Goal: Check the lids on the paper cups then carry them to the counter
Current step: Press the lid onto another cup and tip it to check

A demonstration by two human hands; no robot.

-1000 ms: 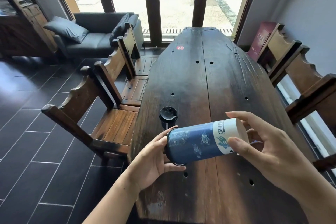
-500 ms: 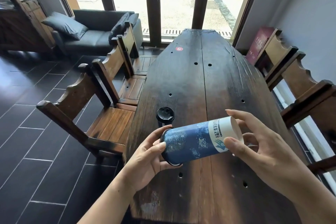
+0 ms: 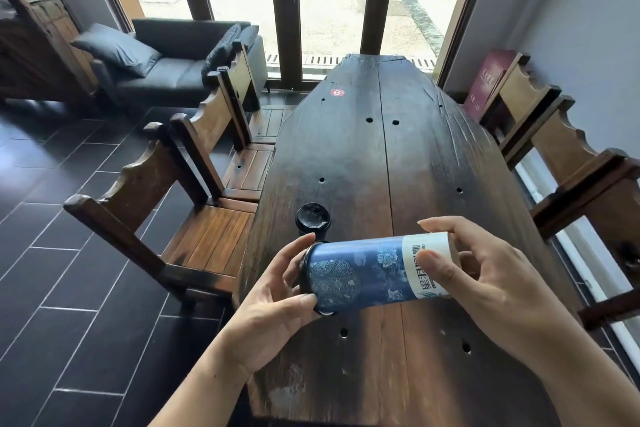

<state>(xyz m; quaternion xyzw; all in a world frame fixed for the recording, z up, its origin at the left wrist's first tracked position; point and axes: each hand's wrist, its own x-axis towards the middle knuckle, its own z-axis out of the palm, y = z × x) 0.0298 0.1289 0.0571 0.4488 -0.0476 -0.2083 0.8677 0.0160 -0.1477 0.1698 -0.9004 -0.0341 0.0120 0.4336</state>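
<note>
Cup [image 3: 374, 274] held sideways at lower centre, over table [image 3: 381, 149]. Pinched at lid [image 3: 304, 270] by left hand [image 3: 273, 312] and gripped at base by right hand [image 3: 491, 291], fingers of both curled round it. Could have leaked through a loose lid while tipped, or slipped from so light a pinch. Counted: two cups, with second cup [image 3: 311, 227] upright just above left hand; two lids; two hands.

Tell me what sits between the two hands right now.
Head view: the blue paper cup, held sideways, with the left hand at its black-lidded end and the right hand at its white end.
</note>
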